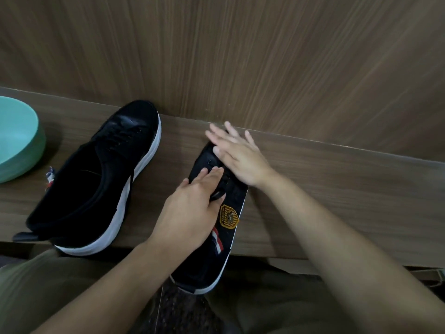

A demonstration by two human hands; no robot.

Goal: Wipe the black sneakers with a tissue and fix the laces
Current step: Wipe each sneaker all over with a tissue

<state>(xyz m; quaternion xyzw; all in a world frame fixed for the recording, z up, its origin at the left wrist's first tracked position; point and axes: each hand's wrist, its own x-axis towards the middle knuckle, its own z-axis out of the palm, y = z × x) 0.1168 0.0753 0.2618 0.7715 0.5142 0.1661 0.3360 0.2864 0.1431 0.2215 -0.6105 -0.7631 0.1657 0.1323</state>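
Two black sneakers with white soles lie on a wooden ledge. The left sneaker (96, 179) rests flat, its toe against the back panel, untouched. The right sneaker (212, 251) is tipped on its side, showing a gold badge and red-white stripes, and its heel hangs over the ledge's front edge. My left hand (190, 213) presses on its laces and tongue and grips the shoe there. My right hand (238, 155) hovers flat over the toe with fingers spread and blurred, holding nothing. No tissue is visible.
A teal bowl (21, 143) stands at the far left on the wooden ledge (337, 189). A wood-grain panel (265, 56) rises right behind the shoes. My lap in olive trousers (48, 285) lies below the ledge's front edge.
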